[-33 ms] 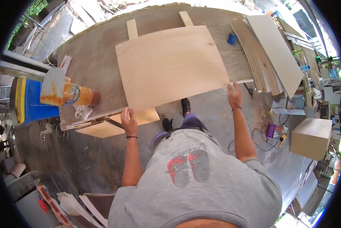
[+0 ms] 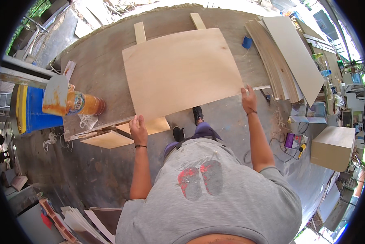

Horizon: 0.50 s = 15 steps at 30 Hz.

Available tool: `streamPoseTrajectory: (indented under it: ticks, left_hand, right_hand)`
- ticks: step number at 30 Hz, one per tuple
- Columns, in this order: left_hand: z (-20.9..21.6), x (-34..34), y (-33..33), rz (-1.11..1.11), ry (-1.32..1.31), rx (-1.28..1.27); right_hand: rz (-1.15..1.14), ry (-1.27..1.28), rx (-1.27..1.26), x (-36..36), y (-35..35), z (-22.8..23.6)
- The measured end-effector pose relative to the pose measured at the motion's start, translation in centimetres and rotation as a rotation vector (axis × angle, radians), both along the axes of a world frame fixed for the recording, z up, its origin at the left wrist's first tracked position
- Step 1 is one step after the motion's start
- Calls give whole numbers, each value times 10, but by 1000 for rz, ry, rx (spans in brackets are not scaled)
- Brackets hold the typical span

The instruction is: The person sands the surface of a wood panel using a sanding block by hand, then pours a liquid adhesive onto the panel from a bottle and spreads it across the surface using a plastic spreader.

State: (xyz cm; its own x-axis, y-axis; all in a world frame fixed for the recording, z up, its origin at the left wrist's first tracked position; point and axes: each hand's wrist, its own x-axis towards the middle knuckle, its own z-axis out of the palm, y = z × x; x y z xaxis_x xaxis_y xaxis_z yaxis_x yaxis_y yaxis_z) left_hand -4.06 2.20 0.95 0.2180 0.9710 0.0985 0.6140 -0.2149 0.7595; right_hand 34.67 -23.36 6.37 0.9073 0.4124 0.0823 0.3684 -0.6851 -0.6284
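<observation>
Touches near corners of a pale rectangular wooden panel with left hand and right hand; cannot tell whether pinching with fingers. Meets brown wooden worktop past both side edges.

Panel on workbench, bottle to its left (stacked sheets right)

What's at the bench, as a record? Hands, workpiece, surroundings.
Left hand: at near left corner of pale wooden board; grip unclear
Right hand: at near right corner of the board; grip unclear
Workpiece: the board, on the bench
Past its far edge: two pale strips
Bench left: orange bottle
Bench right: small blue item, stacked boards
</observation>
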Motion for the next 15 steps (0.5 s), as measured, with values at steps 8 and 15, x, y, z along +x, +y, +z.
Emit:
streamPoseTrajectory:
  ticks: [8,15]
  left_hand:
    - [2,16,11,193,-50,-249]
    - [28,95,57,221,-166,-323]
  right_hand:
    - [66,107,63,53,59,-10]
    - [126,169,101,121,107,5]
